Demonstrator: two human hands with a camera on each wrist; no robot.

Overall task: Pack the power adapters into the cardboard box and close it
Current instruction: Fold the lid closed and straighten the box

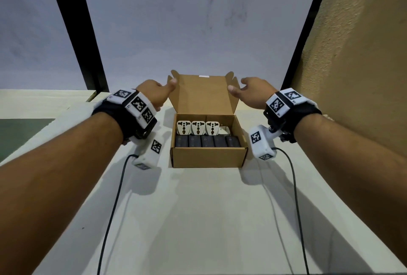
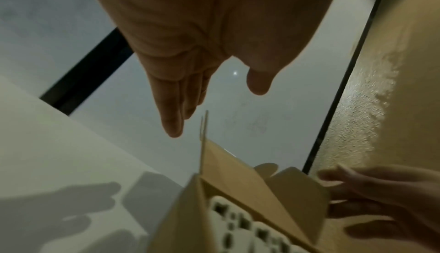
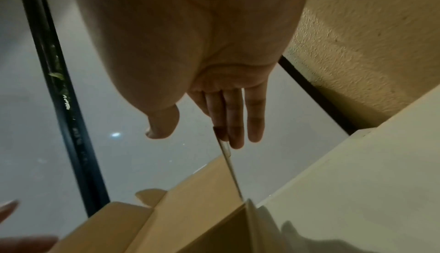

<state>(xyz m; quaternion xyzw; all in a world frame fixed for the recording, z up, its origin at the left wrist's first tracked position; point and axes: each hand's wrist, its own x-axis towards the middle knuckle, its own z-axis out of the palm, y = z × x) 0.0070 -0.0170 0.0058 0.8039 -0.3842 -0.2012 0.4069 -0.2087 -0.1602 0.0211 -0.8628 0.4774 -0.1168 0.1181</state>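
Note:
A brown cardboard box point(image 1: 208, 157) sits on the white table with its lid point(image 1: 206, 95) standing upright at the back. Inside are three white plug adapters point(image 1: 198, 127) in the far row and several black power adapters point(image 1: 208, 141) in the near row. My left hand point(image 1: 161, 91) is at the lid's left side flap, thumb by its edge, fingers straight. My right hand point(image 1: 246, 89) is at the right side flap, thumb at its edge. In the wrist views the left hand point(image 2: 190, 95) and right hand point(image 3: 214, 125) show straight fingers beside the lid point(image 2: 240, 180), gripping nothing.
A white table point(image 1: 198, 219) carries the box. Two black cables point(image 1: 114, 206) trail from the wrist cameras over the table. A textured tan wall point(image 1: 356, 54) stands close on the right, a pale wall with black frames point(image 1: 77, 32) behind.

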